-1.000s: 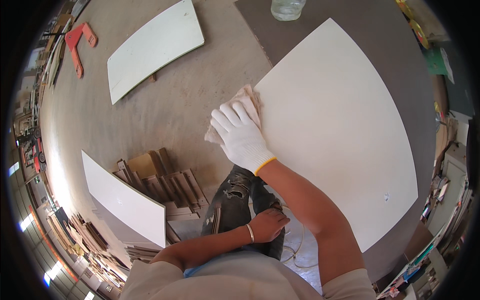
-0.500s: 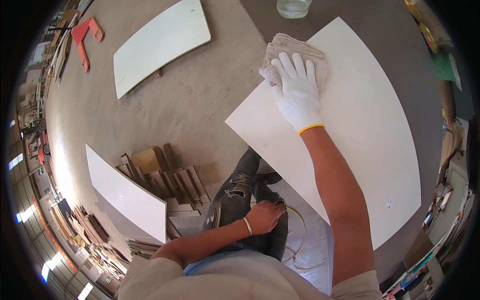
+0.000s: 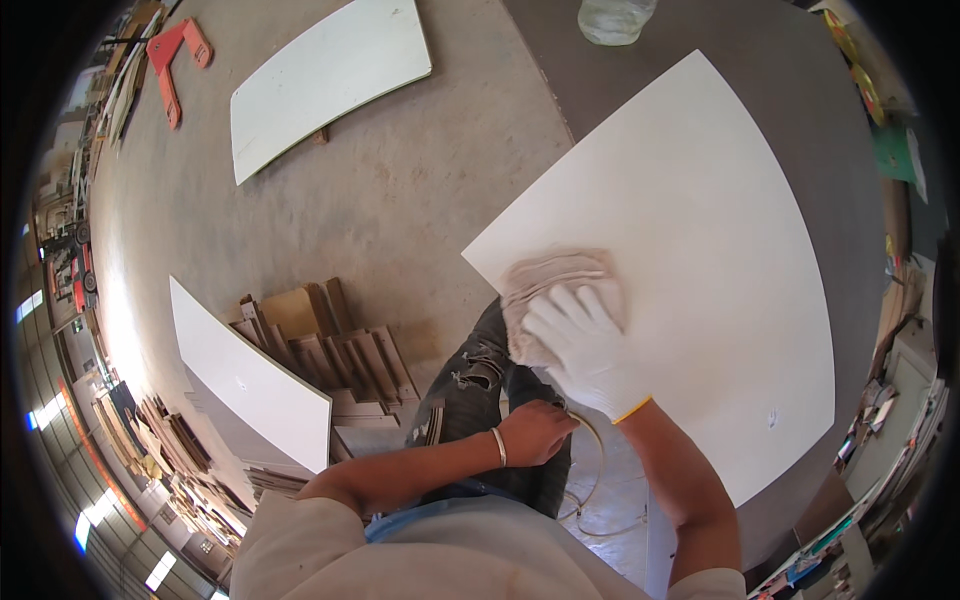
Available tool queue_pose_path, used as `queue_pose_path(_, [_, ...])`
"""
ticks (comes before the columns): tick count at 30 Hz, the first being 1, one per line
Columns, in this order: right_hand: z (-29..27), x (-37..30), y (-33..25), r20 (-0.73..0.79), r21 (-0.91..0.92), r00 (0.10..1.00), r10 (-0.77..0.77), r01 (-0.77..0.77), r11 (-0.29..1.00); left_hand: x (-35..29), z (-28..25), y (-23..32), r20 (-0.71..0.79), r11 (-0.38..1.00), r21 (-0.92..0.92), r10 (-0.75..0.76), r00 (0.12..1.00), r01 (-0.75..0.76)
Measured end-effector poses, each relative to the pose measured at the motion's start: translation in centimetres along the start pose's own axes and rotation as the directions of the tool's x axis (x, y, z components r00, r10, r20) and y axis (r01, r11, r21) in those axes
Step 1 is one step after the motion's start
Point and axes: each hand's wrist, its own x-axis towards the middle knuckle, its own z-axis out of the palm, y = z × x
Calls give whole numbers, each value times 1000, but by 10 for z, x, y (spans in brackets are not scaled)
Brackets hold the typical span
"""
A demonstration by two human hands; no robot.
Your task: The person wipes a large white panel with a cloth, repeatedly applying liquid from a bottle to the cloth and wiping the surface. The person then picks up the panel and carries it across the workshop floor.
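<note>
My right hand (image 3: 580, 340), in a white knit glove with a yellow cuff, presses a folded pinkish-beige cloth (image 3: 560, 270) against a large white panel (image 3: 710, 240) with a curved edge. The cloth lies at the panel's left edge, close to my legs, gripped under slightly spread fingers. Bare and wearing a bracelet, my left hand (image 3: 535, 433) rests by my knee with its fingers curled closed; whatever may be inside them is hidden. The panel lies on a dark grey-brown tabletop (image 3: 800, 110).
A clear container (image 3: 615, 20) stands on the table's far part. To the left are another white panel (image 3: 330, 80) low over the floor, a white curved panel (image 3: 255, 380), stacked brown boards (image 3: 350, 365) and a red angled bracket (image 3: 170, 60). A thin hose (image 3: 598, 470) loops beside my legs.
My right hand has drawn the cloth from the panel's far left edge back toward my body. My left hand stays by my knee.
</note>
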Motion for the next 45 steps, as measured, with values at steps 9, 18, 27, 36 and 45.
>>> queue_pose_path(9, [-5,109,4,-293,-27,951,93,-106,994,10,9,2,-35,999,-33,12,999,-13])
queue_pose_path(18, [9,115,-16,-195,7,980,21,-20,1000,21,-23,-19,-219,788,-535,-477,851,303])
queue_pose_path(27, [0,121,-3,12,3,998,-64,64,998,56,-54,-31,-385,574,-818,-573,724,19])
queue_pose_path(36, [-23,97,19,66,-211,994,89,-73,975,80,-80,-30,-96,176,-984,-647,757,26])
queue_pose_path(45, [-30,115,31,-43,-216,996,75,-82,973,75,-67,-42,-219,348,-938,-620,753,13])
